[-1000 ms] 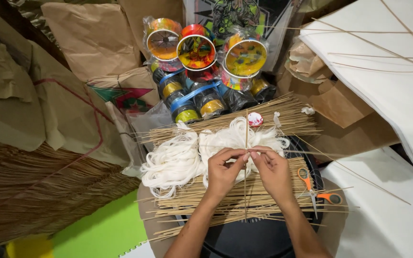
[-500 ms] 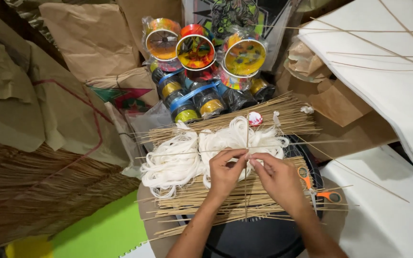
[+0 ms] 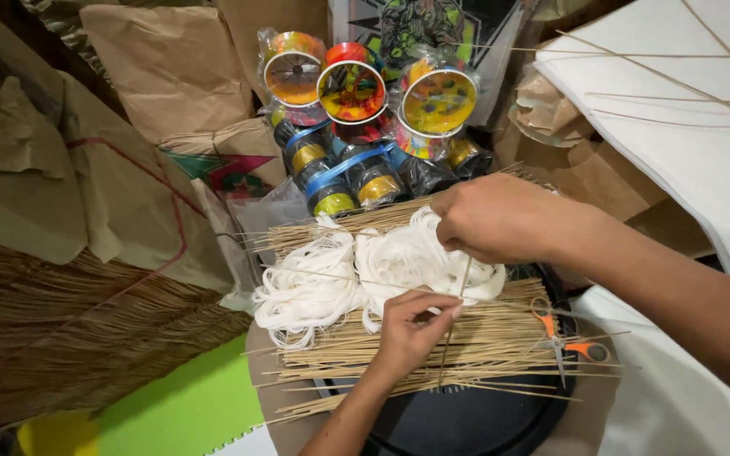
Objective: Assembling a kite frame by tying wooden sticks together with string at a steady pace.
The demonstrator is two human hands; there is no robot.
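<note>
thin stick [image 3: 452,333] runs near-vertical btwn both hands: left hand [image 3: 411,329] pinches its lower part, right hand [image 3: 500,218] clamped on top end, above string bundle [image 3: 365,274].

Three colourful round spools [image 3: 351,87], two white string bundles [image 3: 365,274], one pair of orange-handled scissors [image 3: 561,336], two hands [image 3: 500,218].
</note>
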